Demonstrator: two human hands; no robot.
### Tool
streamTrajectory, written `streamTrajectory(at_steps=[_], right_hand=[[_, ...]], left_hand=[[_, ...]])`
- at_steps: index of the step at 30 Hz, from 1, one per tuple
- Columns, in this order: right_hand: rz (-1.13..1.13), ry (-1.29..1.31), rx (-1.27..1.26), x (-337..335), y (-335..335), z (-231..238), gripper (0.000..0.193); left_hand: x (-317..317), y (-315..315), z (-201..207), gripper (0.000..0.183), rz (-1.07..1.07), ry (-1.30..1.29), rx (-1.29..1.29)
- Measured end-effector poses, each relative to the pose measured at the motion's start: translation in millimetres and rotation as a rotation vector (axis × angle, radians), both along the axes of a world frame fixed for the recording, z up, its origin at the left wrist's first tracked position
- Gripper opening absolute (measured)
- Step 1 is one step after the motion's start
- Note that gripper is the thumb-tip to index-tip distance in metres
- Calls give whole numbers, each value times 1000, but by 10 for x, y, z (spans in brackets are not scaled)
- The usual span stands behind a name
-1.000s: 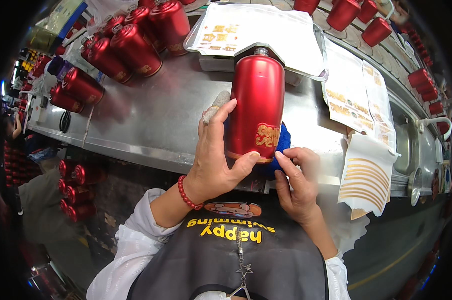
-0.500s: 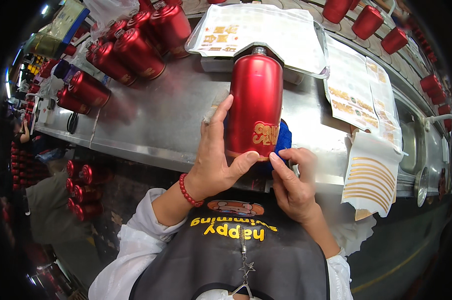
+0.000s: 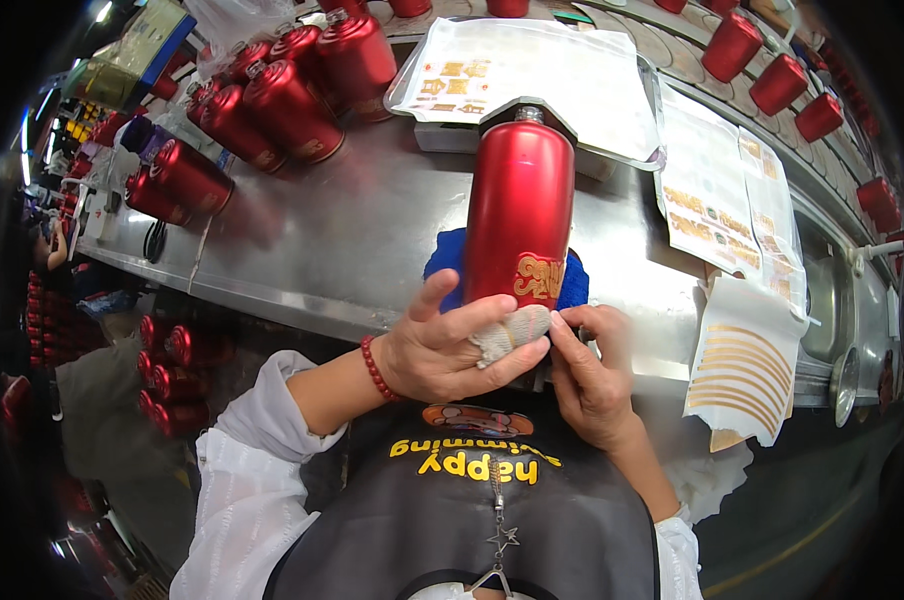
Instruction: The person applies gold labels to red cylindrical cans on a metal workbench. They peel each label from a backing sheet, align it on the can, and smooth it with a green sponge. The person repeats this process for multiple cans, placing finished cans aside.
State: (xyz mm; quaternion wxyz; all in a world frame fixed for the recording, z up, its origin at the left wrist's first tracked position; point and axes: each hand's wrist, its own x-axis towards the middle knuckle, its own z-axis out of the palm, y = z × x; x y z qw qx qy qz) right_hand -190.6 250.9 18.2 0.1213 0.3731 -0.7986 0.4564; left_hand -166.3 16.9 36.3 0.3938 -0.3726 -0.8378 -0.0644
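A glossy red bottle (image 3: 521, 205) with a raised gold emblem lies in front of me, its neck at a dark angular stand (image 3: 492, 112) and a blue cloth (image 3: 450, 262) under its near end. My left hand (image 3: 452, 345) lies across the bottle's near end, fingers stretched out, pressing there with a finger in a grey-white knitted finger cover (image 3: 512, 334). Close beside it, my right hand (image 3: 594, 375) pinches thumb and finger together at the bottle's near right edge. Whatever sits in that pinch is too small to make out.
Several red bottles (image 3: 290, 110) stand at the left of the metal table (image 3: 302, 255). Sticker sheets (image 3: 707, 215) lie at the right, with a sheet of curved gold strips (image 3: 742, 350) at the table edge. A white sheet (image 3: 542, 65) covers a tray behind the bottle.
My left hand has moved from the bottle's left side down across its near end, its covered finger now pressing there. My right hand stays pinched near the same edge.
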Motion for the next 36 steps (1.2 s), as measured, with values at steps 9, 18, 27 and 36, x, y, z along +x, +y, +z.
streamTrajectory(at_steps=[9, 18, 27, 36], right_hand=[[8, -3, 11, -10, -8, 40, 59], [-109, 26, 7, -6, 59, 96, 51], [-104, -481, -261, -43, -324, 493, 22], [-141, -526, -221, -53, -321, 442, 18]], left_hand=[[374, -93, -415, 35, 226, -215, 358], [-11, 2, -3, 33, -20, -80, 2], [221, -33, -226, 75, 213, -438, 492], [428, -2, -397, 47, 204, -331, 578]])
